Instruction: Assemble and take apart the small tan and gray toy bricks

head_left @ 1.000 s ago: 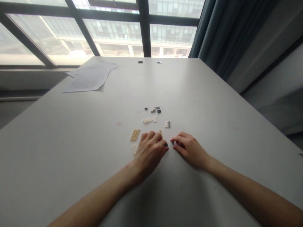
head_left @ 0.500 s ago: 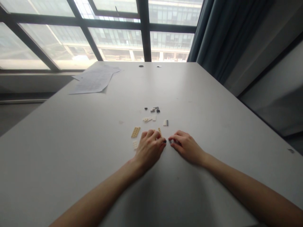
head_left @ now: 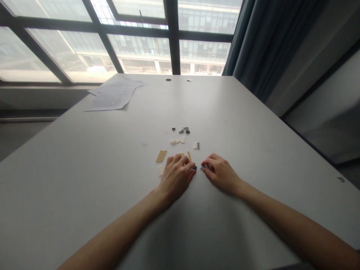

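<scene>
My left hand (head_left: 177,173) is closed, its thumb and fingers pinching a small black building brick (head_left: 194,168). Facing it, my right hand (head_left: 221,171) pinches a small grey building brick (head_left: 202,168); the two bricks are slightly apart. Just beyond my left hand, a narrow tan plate (head_left: 189,156) lies on the table, and another tan piece is partly covered by the fingers. On the left are a wide tan studded plate (head_left: 161,156) and a white studded plate (head_left: 160,171), the latter partly hidden by that hand. A white and grey piece (head_left: 197,145) lies beyond my right hand.
Farther up the white table (head_left: 112,150) are several white pieces (head_left: 183,140) and a cluster of grey and black pieces (head_left: 187,131). Paper sheets (head_left: 112,98) rest at the far left. Windows stand behind the table, with a dark curtain (head_left: 253,48) at the right.
The gap between the two bricks has widened slightly, and more of the black brick shows at my left fingertips. Both hands keep their pinch. The view has shifted a little.
</scene>
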### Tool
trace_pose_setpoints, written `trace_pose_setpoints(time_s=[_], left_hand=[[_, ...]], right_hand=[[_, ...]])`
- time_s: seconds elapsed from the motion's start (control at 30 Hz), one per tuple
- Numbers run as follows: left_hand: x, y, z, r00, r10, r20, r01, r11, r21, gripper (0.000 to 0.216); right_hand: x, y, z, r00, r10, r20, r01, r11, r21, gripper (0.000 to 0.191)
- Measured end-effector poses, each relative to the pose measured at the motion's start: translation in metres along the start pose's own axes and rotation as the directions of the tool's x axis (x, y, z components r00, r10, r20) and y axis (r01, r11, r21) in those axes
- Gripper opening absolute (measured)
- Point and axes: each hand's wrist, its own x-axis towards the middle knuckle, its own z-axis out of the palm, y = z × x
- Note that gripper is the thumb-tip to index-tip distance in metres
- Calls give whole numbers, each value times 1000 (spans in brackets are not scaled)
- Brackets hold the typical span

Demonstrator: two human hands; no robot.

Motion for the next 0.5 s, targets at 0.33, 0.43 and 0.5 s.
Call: trace_pose_setpoints(time_s=[0.33, 0.43, 0.5], left_hand=[[-7, 7, -6, 1000, 28, 12, -28, 1000, 1, 11], [-15, 6, -13, 997, 70, 15, -71, 996, 51, 9], [-20, 4, -16, 992, 117, 43, -120, 989, 91, 9]], right_hand=[[3, 3, 1, 1000, -15, -3, 14, 996, -88, 8], [3, 3, 0, 998, -65, 21, 66, 995, -69, 14], [5, 4, 0, 991, -121, 55, 123, 991, -45, 20]])
